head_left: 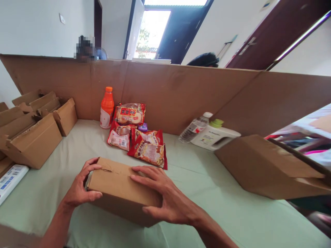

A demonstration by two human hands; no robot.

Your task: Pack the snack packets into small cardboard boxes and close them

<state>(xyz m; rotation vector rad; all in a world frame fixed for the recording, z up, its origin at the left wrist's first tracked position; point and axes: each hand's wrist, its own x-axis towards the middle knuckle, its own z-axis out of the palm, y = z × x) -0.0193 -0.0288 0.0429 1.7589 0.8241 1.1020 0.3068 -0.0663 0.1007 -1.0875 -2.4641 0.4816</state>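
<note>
A closed brown cardboard box (121, 186) stands on the pale green cloth in front of me, its top flaps folded down. My left hand (82, 182) grips its left end, thumb at the front edge and fingers at the back edge. My right hand (160, 193) spans the right part, with fingers over the top and the thumb against the front side. Just behind the box lie red snack packets (148, 153) and a smaller red-and-pink packet (120, 137). A bag of rice crackers (130, 113) leans farther back, beside an orange drink bottle (107, 108).
Several open cardboard boxes (36, 139) stand at the left, near a white carton (12, 181). A clear water bottle (195, 127) leans by a white jug (214, 136). Another box (254, 162) sits at the right. A cardboard wall (165, 86) closes the back; a person's head (85, 50) shows beyond.
</note>
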